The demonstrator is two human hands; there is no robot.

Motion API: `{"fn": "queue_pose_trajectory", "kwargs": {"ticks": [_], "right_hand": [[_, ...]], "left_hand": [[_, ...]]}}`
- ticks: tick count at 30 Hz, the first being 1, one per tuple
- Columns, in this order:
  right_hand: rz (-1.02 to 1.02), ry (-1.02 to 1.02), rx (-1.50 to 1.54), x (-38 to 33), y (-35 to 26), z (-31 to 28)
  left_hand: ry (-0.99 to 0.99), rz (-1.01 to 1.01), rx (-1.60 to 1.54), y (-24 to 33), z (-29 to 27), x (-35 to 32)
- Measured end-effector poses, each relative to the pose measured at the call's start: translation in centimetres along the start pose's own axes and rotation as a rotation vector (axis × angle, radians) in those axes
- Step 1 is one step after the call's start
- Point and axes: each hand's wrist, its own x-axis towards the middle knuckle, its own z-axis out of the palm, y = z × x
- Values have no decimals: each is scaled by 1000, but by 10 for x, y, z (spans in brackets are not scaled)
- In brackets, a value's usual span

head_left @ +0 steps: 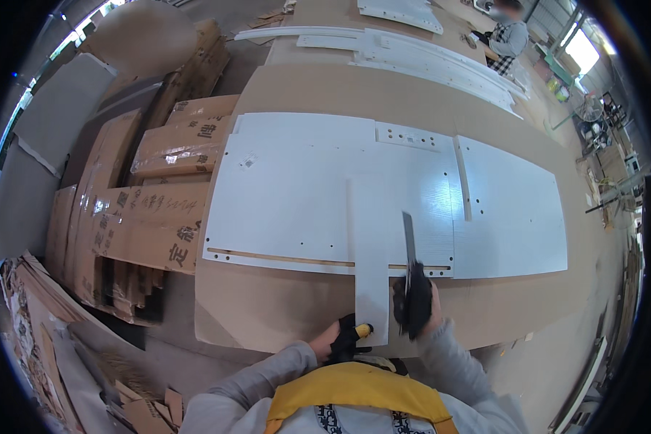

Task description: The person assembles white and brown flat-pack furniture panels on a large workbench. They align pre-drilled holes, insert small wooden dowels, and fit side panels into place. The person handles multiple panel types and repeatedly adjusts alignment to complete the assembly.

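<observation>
A narrow white board strip (371, 289) lies lengthwise toward me, its near end jutting past the large white panel (289, 188) beneath. My left hand (346, 340), in a black glove, is closed at the strip's near left edge. Something small and yellow (364, 330) shows at its fingertips; whether it is part of the glove or a separate object I cannot tell. Just right of the strip, my right hand (412, 304), also black-gloved and slightly blurred, grips a long flat grey metal strip (409, 235). That metal piece points away from me over the panel.
Brown cardboard covers the worktable (267, 311). A smaller white panel (513, 210) lies at the right, with more white boards (412, 54) at the far side. Taped cartons (145, 224) are stacked on the left. Another person (510, 36) stands at the far right.
</observation>
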Motion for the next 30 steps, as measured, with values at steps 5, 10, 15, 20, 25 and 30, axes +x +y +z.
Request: {"fn": "queue_pose_trajectory", "kwargs": {"ticks": [5,10,15,20,25,30], "right_hand": [[-264,77,-174,107,-20,10],[-615,418,-858,182,-12,22],[-513,622,-1216,185,-23,45],[-474,644,-1460,192,-34,58],[-523,551,-1474,198,-31,62],[-525,492,-1519,190,-32,79]], "left_hand": [[-161,-38,-145,-24,-2,12],[-108,85,-112,-39,-1,13],[-84,158,12,-49,-2,16],[-51,179,62,-67,-12,26],[-36,215,37,-34,-10,10],[-12,208,144,-30,-16,6]]}}
